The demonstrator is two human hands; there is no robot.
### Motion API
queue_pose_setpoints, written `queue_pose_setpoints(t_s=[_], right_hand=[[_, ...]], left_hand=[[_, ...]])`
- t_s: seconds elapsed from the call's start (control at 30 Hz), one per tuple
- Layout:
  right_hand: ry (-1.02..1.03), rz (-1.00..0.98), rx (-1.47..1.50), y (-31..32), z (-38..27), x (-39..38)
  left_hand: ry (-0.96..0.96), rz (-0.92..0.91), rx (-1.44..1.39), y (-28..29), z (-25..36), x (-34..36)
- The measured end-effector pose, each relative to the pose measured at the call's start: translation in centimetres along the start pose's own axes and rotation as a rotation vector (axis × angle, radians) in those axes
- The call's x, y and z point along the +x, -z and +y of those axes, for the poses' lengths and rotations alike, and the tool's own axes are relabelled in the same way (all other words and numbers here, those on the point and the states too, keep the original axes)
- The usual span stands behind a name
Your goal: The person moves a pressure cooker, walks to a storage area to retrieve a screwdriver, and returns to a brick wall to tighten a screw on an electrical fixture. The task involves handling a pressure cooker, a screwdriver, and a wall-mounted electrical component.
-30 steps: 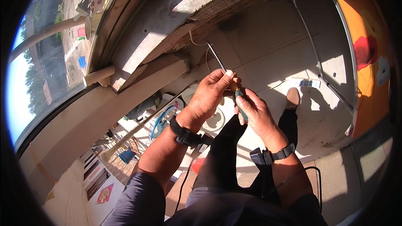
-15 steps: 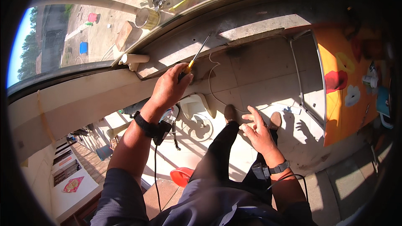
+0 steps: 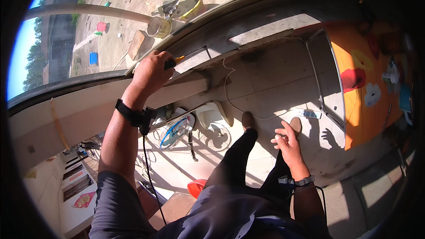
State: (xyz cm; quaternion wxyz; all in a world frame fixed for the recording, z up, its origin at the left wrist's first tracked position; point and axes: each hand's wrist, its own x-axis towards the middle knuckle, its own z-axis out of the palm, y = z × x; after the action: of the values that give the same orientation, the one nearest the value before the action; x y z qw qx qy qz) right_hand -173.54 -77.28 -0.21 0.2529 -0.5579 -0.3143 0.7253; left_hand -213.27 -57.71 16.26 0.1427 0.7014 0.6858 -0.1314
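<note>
My left hand (image 3: 152, 71) is closed round the black and yellow handle of a screwdriver (image 3: 179, 59) over the window sill (image 3: 261, 32). The thin shaft runs out to the right above the sill; whether its tip touches the surface, I cannot tell. My fingers cover most of the handle. Lower on the right, my right hand (image 3: 287, 145) hangs in the air over the floor by my shoe. Its fingers are loosely bent and apart, with nothing in them.
Right of the sill stands a table with an orange flowered top (image 3: 372, 119) and metal legs. A white cable (image 3: 228, 86) crosses the floor to a power strip (image 3: 310, 114). A blue-rimmed fan (image 3: 175, 132) and a red basin (image 3: 195, 188) are below my left arm.
My left hand has moved left and slightly up with the screwdriver, which now points more to the right. My right hand has shifted slightly right and down, still holding nothing.
</note>
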Motion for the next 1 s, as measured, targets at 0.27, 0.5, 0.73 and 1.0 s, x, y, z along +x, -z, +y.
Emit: queue_pose_setpoints(t_s=[0.27,0.5,0.73,1.0], right_hand=[[0.000,0.060,0.021,1.6,0.1,-1.1],[0.018,0.092,0.030,3.1,0.0,-2.2],[0.022,0.110,0.024,4.9,-0.1,-3.5],[0.040,0.087,0.038,7.8,-1.8,-5.3]], left_hand=[[-0.075,0.022,0.048,3.3,2.7,4.0],[-0.050,0.043,0.024,3.8,3.9,6.1],[-0.018,0.132,-0.007,3.3,4.9,5.9],[0.106,0.512,0.002,2.5,5.6,0.6]])
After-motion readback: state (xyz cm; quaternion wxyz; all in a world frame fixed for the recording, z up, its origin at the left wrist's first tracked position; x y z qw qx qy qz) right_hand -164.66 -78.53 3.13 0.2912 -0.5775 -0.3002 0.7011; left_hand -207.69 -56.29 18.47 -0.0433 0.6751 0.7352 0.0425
